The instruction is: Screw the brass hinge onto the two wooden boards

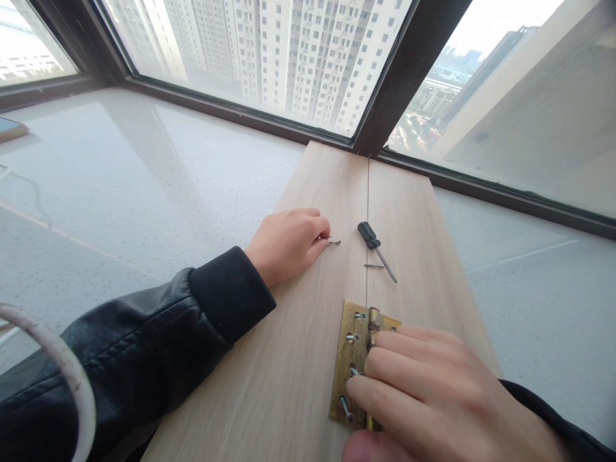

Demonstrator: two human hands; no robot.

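Observation:
Two light wooden boards [298,346] lie side by side on a pale sill, joined by a brass hinge [349,359] with several screws standing in its left leaf. My right hand [433,398] lies over the hinge, fingers stretched flat across it and touching a screw. My left hand [289,244] rests on the left board with its fingers curled, pinching a small screw [333,242] at its tip. A black-handled screwdriver [376,250] lies on the seam between the boards, with another loose screw [373,265] beside it.
The pale speckled sill [120,192] spreads left and right of the boards, up to dark window frames [404,70]. A phone [10,128] lies at the far left edge. A white cable [62,366] curves at the lower left.

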